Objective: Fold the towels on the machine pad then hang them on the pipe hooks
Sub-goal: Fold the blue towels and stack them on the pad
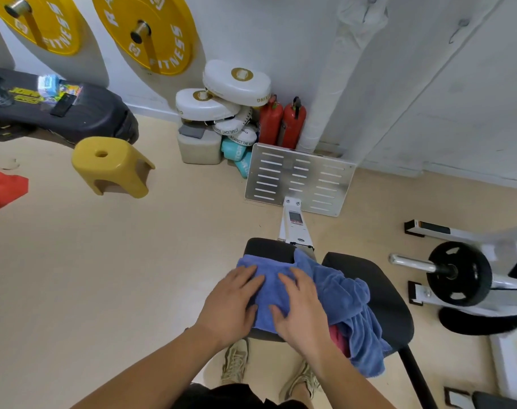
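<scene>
Blue terry towel (pixel 269 293), folded into a neat rectangle, lies on the left black pad (pixel 269 249) of a gym machine. Both hands press flat on it, fingers straight and slightly spread, gripping nothing. The left hand (pixel 230 305) covers the towel's left side and the right hand (pixel 301 311) its right side. The towel's far edge is straight and stops short of the pad's rounded far rim.

Just right of it a second towel (pixel 348 302), also blue and fluffy, lies crumpled across the gap onto the right pad (pixel 381 293), with one corner hanging off the near edge. A bit of pink cloth (pixel 338 338) shows under it. Both pads are smooth, dark and rounded.

Beyond the pads a white beam (pixel 294 222) runs to a slotted metal plate (pixel 301 178) standing tilted on the floor. Behind the plate a thick white wrapped pipe (pixel 336 84) rises along the wall, and a small hook (pixel 457 32) shows on the wall to its right, well apart from the towels.

Smooth beige floor (pixel 103 276) lies open to the left of the pads. Farther left stand a glossy yellow stool (pixel 112 165) and two round yellow plates (pixel 145 31) against the wall. To the right, a black disc (pixel 457 273) on a steel bar sits close to the right pad, narrowing that side. Two shoes (pixel 235 361) stand just below the pads.
</scene>
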{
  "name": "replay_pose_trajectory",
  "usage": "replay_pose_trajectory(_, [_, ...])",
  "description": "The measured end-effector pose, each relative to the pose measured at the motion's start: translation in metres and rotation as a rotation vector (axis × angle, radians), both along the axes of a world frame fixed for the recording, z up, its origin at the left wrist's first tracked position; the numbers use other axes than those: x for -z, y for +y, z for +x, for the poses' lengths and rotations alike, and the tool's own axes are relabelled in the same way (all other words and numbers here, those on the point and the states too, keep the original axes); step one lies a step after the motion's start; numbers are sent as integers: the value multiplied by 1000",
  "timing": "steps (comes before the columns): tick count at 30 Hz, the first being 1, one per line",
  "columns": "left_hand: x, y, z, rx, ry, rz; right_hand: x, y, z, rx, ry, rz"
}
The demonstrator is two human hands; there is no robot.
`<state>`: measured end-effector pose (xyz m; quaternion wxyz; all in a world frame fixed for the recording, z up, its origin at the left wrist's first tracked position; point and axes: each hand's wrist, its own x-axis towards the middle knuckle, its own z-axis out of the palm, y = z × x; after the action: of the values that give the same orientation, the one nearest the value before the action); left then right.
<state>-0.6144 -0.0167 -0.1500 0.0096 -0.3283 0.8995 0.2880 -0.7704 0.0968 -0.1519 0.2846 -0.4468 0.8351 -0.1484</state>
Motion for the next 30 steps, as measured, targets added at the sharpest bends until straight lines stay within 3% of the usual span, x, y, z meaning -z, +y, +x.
replay_pose_trajectory(3, [5, -4, 1, 100, -271, 161, 13, 4, -7, -223, -1, 165])
replay_pose_trajectory(9, [3, 1, -11, 112, -361, 22, 13, 0, -7, -223, 81, 156])
replay_pose_trajectory(13, [-3, 8, -16, 145, -214, -127, -10, 13, -12, -68, 30, 10])
replay_pose_trajectory(16, [-11, 20, -32, 149, 10, -173, -30, 39, -34, 147, 168, -114])
replay_pose_trajectory(19, [-20, 40, -55, 155, 197, -63, -32, 68, -72, 137, 162, 87])
replay_pose_trajectory(22, [-18, 57, -62, 146, 214, -14, -15, 92, -98, 103, -23, 279])
replay_pose_trajectory(26, [-12, 62, -54, 100, 164, -40, -3, 110, -112, 214, -47, 170])
replay_pose_trajectory(30, [-13, 65, -57, 91, 125, -40, -26, 130, -125, 473, -116, 8])
